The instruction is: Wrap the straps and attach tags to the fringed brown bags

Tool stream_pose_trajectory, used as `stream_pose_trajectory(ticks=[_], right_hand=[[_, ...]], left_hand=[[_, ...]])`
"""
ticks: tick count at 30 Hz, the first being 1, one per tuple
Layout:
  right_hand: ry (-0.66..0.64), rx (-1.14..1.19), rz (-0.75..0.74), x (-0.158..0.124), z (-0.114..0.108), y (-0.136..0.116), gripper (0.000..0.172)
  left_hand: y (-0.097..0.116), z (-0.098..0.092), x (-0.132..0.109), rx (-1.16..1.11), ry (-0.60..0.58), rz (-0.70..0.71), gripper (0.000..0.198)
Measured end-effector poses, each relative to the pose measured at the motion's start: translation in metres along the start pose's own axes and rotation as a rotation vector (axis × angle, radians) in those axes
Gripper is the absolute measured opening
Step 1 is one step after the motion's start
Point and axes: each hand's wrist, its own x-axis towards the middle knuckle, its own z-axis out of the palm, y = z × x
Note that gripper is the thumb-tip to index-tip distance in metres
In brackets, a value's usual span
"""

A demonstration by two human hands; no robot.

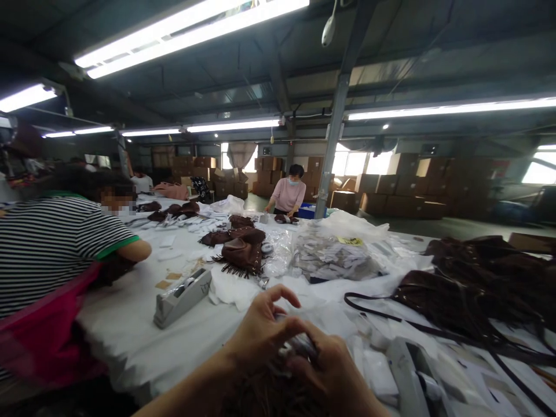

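Well, the left hand (pixel 260 333) and right hand (pixel 328 370) nearly touch, fingers curled closed around a small glinting item (pixel 299 347), just above a brown fringed bag (pixel 269 397).

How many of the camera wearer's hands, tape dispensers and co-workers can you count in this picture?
Hands: 2 (left hand, right hand)
Tape dispensers: 2 (grey dispenser by the left hand, grey dispenser by the right hand)
Co-workers: 3 (striped top, pink top, white top)
Total: 7
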Motion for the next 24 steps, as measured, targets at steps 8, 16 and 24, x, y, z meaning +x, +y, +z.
stream_pose_trajectory(ticks=[8,16,24], right_hand=[[0.025,-0.093,0.096,-0.017,0.026,0.027,0.031],[-0.076,-0.028,0.07,-0.004,-0.001,0.011,0.02],[0.057,0.167,0.103,-0.01,0.019,0.017,0.034]], left_hand=[[-0.021,-0.008,0.0,-0.038,0.011,-0.047,0.052],[-0.004,-0.001,-0.001,0.309,-0.122,-0.006,0.039],[-0.035,0.003,0.006,-0.209,0.195,0.005,0.038]])
